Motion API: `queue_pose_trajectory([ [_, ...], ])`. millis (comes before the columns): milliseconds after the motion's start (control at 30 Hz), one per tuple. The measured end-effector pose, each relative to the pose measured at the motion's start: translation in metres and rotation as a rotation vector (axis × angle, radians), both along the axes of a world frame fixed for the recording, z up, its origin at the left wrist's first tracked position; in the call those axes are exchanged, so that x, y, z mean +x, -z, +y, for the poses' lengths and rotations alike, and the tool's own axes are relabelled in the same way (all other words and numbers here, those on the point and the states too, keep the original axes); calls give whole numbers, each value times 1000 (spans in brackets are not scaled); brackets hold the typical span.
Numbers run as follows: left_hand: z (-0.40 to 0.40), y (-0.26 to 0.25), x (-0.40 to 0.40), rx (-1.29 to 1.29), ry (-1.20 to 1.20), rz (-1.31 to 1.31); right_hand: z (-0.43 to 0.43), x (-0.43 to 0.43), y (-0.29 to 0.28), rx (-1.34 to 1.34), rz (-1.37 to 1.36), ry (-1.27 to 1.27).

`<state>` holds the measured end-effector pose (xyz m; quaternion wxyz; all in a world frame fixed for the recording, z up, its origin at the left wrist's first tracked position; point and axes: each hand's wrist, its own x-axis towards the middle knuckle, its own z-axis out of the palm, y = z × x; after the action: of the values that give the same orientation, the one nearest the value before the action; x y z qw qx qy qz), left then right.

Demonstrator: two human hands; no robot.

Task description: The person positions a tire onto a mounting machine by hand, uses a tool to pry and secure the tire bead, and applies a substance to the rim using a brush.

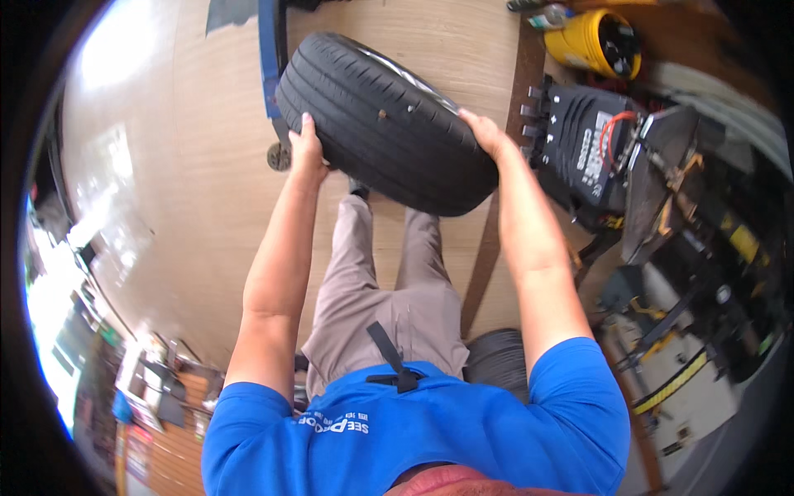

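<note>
A black car tyre (384, 124) on a silvery wheel rim (409, 77) is held tilted in front of my legs, its tread facing me. My left hand (308, 149) grips its near left side, with the thumb on the tread. At the tyre's right edge, beside the rim, my right hand (482, 133) holds on. Something small is lodged in the tread, and a small pale spot shows near it. The fingers of both hands are partly hidden by the tyre.
A blue metal beam (271, 62) stands beyond the tyre's left side. To the right are a dark wheel-service machine (586, 139), a yellow bucket (574, 44) and a cluttered bench of tools. Another tyre (497, 363) lies behind my right leg. Wood-patterned flooring (205, 186) spreads around.
</note>
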<state>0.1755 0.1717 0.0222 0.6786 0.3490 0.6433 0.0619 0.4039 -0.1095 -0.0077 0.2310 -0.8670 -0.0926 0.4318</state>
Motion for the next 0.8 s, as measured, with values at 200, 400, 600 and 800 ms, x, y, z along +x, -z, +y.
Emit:
queue_pose_trajectory([
  [200,55,33,-88,334,236,41,18,-202,-1,424,30,243],
  [400,172,73,-146,331,475,21,107,-388,80,459,-285,334],
  [600,159,102,-158,446,627,12,156,-486,152,502,-250,639],
  [800,261,94,-105,697,1131,-251,318,-541,157,597,-117,1030],
])
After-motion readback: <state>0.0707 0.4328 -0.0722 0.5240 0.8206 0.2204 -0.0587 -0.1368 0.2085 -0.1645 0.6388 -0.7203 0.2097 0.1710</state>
